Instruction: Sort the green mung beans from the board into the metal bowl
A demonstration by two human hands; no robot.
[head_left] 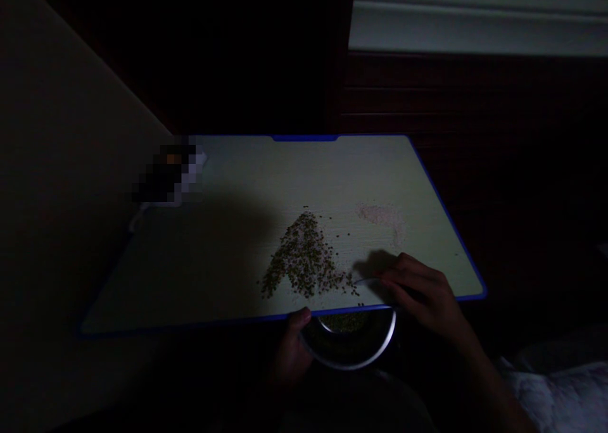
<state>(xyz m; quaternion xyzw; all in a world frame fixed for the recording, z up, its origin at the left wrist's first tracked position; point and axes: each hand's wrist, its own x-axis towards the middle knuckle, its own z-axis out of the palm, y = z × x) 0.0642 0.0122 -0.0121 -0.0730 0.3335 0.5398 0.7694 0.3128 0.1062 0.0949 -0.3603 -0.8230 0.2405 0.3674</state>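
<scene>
A pile of small green-brown grains [304, 259] lies on a pale board with a blue rim [237, 167]. A fainter patch of pinkish grains [382, 218] lies to its right. My left hand [293, 351] grips the rim of a round metal bowl [354, 344] held just under the board's near edge; some grains sit inside it. My right hand [422, 287] rests on the board near that edge with its fingers curled, pinching a small thin item I cannot make out. The scene is very dark.
A blurred dark object with white parts [168, 176] sits at the board's far left corner. A pale wall or ledge [475, 21] shows at the upper right. Light cloth [560, 389] lies at the lower right.
</scene>
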